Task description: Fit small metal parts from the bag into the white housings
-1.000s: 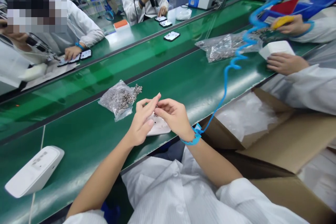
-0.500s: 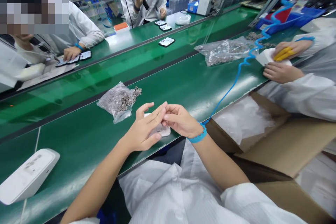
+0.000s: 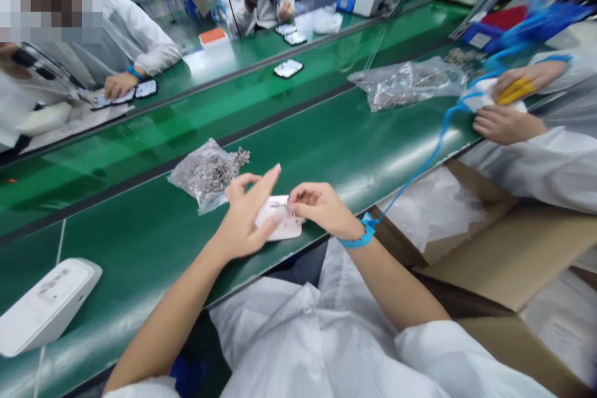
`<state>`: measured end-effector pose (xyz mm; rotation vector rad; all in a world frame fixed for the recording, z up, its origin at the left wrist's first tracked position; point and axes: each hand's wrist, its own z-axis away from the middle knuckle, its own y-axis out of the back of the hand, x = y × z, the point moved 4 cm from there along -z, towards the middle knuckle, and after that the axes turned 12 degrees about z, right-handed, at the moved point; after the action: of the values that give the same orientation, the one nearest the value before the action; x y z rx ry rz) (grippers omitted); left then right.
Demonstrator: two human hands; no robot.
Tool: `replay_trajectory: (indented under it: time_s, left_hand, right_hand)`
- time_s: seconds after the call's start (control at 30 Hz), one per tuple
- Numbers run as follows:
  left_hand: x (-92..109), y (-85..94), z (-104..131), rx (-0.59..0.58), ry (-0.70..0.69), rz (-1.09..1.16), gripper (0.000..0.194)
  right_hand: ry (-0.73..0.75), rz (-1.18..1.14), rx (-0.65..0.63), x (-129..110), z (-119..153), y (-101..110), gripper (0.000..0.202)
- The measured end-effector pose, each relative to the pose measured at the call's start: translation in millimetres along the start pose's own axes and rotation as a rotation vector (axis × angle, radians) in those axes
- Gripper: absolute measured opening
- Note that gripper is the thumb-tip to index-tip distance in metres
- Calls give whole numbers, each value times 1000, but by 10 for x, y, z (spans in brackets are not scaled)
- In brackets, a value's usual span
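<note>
A small white device [image 3: 285, 227] lies on the green bench [image 3: 326, 130] near its front edge. My left hand [image 3: 247, 217] is over the left side of the device, its fingers apart and nothing in it. At the device's right side my right hand [image 3: 317, 202] has thumb and fingertips pinched together; between them is something small and dark that I cannot make out. Behind my left hand is a clear plastic bag [image 3: 200, 174] with small metal parts spilling from its mouth. A blue strap with a coiled cord circles my right wrist.
A larger white device [image 3: 51, 305] stands at the left. Another parts bag [image 3: 410, 82] lies back right, near a person's hands [image 3: 513, 109] on a white item. An open cardboard box [image 3: 504, 249] is below the edge at right. Dark-rimmed panels [image 3: 288, 68] rest across the bench.
My hands have moved apart, my left hand shifting left, so more of the small white device shows. The blue cord swings. The whole view has shifted slightly.
</note>
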<state>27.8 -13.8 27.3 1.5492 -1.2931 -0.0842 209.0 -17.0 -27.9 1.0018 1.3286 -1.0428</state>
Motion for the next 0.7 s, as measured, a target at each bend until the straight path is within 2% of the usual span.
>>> replay_trajectory:
  time_s: [0.1,0.2,0.3,0.4,0.57,0.7]
  left_hand:
    - [-153,-19,-52,75,216,-71,38]
    - [-284,-152,-61,0,321,-81,26]
    - [-323,-244,-43,-85,337,-100,23]
    - [-305,-251,-40,-115,324,-125,22]
    - [-301,-246,-42,-130,319,-135,18]
    - [-303,-254,-32,-140,284,-160,16]
  right_hand:
    - [100,409,139,15,52,86,1]
    - [193,640,191,24,89,55,8]
    - [248,739,192,21,87,-32,11]
    - [259,818,185,-5,60,-84,11]
    - [199,907,77,-66,40,-99,13]
    - [114,932,85,-85,0,-86,13]
